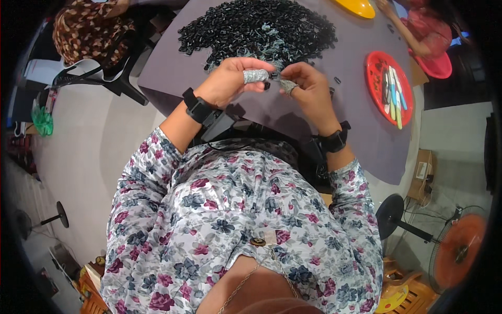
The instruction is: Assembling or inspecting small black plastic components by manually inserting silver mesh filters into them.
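My left hand [230, 81] and my right hand [309, 90] meet over the near side of the table, fingertips pinched close together. Between them is a small black plastic piece [273, 76], gripped by the left fingertips. Another dark piece [266, 85] shows just below, by the left fingers. What the right fingertips pinch is too small to make out. Grey wrapping [255, 76] covers a left finger, and a similar wrap [287, 86] is on a right finger. Just beyond my hands lies a large heap of small black pieces [251, 31] with greyish, thin bits [269, 36] among them.
On the right of the grey-covered table [361, 136] sits a red tray [372, 94] holding several slim knife-like tools [393, 91]. A yellow dish [358, 6] is at the far edge. Co-workers sit at far left and far right. A fan [460, 254] stands at lower right.
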### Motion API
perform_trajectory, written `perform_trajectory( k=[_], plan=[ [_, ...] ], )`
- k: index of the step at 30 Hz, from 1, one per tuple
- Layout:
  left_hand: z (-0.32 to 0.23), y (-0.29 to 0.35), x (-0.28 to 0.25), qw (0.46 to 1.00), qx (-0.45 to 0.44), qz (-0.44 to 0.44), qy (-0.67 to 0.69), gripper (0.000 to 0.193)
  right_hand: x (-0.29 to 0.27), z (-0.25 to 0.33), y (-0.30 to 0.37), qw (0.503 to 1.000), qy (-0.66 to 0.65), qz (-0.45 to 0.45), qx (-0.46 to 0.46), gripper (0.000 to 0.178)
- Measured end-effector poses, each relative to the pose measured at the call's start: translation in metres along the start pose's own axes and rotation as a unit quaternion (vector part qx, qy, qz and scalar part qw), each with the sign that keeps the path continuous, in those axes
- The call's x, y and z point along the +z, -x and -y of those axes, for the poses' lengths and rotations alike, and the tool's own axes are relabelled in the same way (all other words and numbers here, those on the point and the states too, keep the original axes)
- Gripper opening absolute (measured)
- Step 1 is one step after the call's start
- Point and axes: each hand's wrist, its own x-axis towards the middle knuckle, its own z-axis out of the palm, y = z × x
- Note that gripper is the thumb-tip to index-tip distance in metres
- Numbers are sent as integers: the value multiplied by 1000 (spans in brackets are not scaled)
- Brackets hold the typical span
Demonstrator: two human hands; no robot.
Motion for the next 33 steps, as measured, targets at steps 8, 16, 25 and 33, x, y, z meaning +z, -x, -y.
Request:
perform_trajectory(
  k=[8, 16, 25, 33],
  plan=[
    [6, 8, 6, 999, 35, 5, 33, 22, 14, 15, 2, 1000, 12, 19, -13, 20],
    [2, -5, 7, 985, 50, -50, -154, 27, 7, 4, -3, 996, 83, -18, -40, 24],
    [1, -8, 16, 990, 50, -64, -117, 22, 3, -4, -7, 997, 71, 17, -31, 28],
    [4, -10, 11, 990, 20, -85, -112, 18, 1, -7, -6, 997, 70, 12, -18, 21]
  ],
)
